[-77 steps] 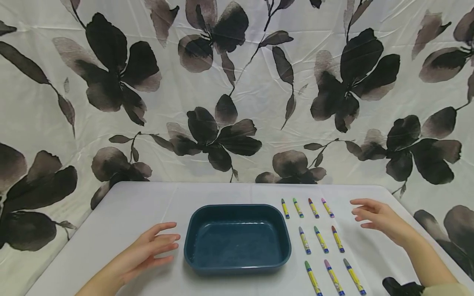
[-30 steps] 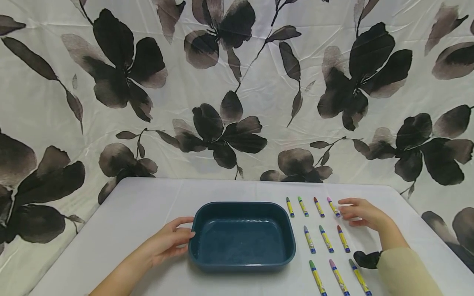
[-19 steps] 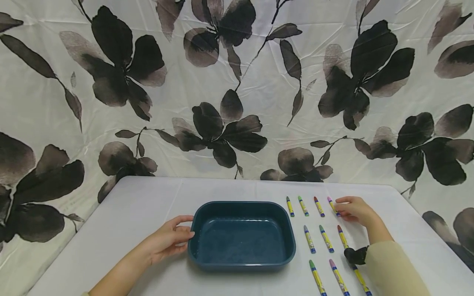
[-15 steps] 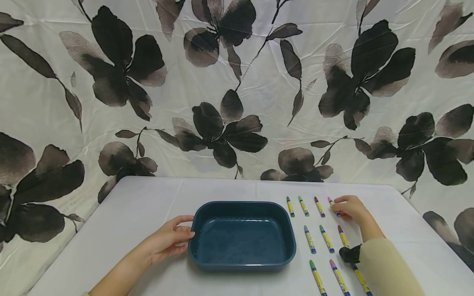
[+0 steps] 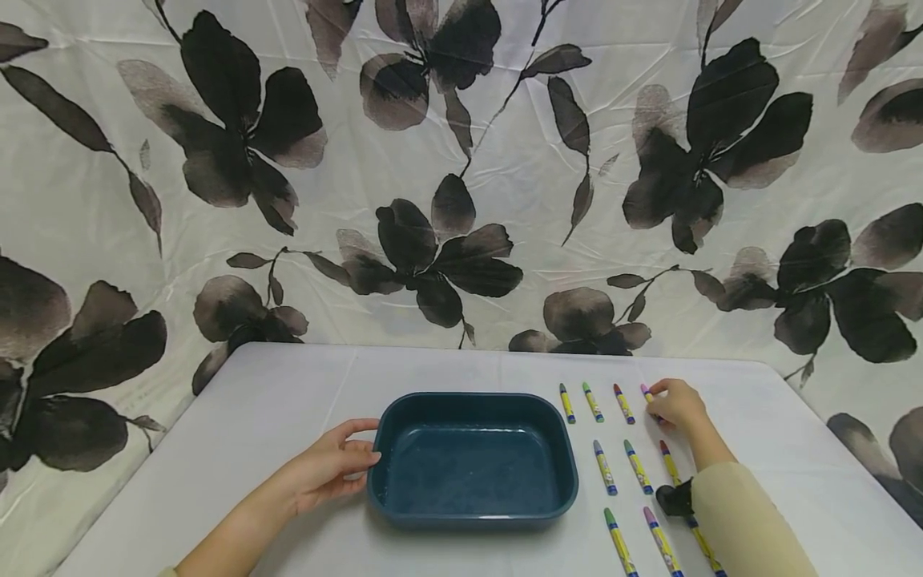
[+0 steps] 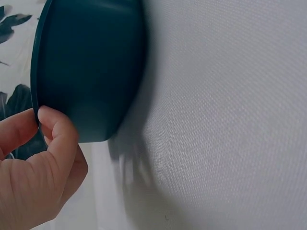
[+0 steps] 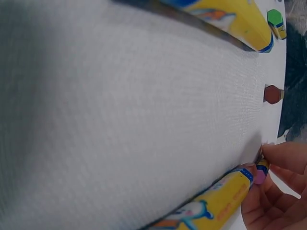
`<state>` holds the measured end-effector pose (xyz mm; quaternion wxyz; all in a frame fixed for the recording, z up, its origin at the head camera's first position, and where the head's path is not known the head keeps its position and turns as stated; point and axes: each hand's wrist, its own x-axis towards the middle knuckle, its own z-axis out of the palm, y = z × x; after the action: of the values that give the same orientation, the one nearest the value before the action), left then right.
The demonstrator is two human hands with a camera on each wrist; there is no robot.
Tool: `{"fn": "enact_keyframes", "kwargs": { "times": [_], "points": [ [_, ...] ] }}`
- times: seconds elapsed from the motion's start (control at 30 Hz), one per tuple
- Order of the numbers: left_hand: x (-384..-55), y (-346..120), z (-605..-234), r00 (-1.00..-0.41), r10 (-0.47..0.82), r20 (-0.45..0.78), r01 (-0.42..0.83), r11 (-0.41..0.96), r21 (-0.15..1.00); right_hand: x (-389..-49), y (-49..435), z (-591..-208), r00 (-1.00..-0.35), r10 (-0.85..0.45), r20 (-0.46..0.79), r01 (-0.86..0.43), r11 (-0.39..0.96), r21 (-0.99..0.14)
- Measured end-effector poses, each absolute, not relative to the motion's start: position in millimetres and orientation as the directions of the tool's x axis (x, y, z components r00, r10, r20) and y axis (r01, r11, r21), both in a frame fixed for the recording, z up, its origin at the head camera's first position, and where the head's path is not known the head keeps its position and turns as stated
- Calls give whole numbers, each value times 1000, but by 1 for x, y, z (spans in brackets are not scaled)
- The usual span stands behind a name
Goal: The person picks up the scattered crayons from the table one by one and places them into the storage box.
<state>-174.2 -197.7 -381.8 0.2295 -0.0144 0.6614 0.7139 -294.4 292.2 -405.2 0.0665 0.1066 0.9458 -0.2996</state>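
A dark teal rectangular dish (image 5: 472,521) stands on the white table. My left hand (image 5: 324,469) pinches its left rim; in the left wrist view the thumb and a finger of the left hand (image 6: 45,163) lie on either side of the rim. At the far right of the back row, my right hand (image 5: 680,405) pinches a pink crayon (image 5: 646,390). The right wrist view has the fingers of the right hand (image 7: 283,187) round this pink crayon (image 7: 260,176), whose lower part is mostly hidden. A brown crayon (image 7: 220,203) lies nearer that camera.
Several yellow-wrapped crayons lie in rows right of the dish, among them a dark green crayon (image 5: 567,404), a red crayon (image 5: 623,405) and a mauve crayon (image 5: 661,541). A black strap end (image 5: 674,498) at the right sleeve (image 5: 743,513) overlaps crayons below. Flowered cloth (image 5: 425,160) hangs behind.
My left hand has come right to the dish and taken its rim. My right hand has moved left from the table's right side and closed its fingers on the pink crayon.
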Motion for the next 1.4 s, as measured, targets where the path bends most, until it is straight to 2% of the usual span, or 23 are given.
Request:
{"fn": "enact_keyframes", "kwargs": {
  "times": [0.17, 0.37, 0.6, 1.4],
  "points": [
    [-175, -196, -382, -895, 307, -324, -349, -27, 937, -297, 300, -406, -969, 141, -205, 239, 754, -611],
    [-174, -195, -384, -894, 317, -315, -343, -36, 939, -294, 309, -404, -954, 142, -262, 292, 626, -723],
    [-176, -194, -384, -897, 306, -320, -347, -40, 937, -288, 310, -392, -937, 113, -332, 344, 485, -804],
    [-177, -196, -387, -897, 304, -320, -355, -65, 933, -278, 293, -370, -940, 7, -342, 318, 387, -866]
  ]
}}
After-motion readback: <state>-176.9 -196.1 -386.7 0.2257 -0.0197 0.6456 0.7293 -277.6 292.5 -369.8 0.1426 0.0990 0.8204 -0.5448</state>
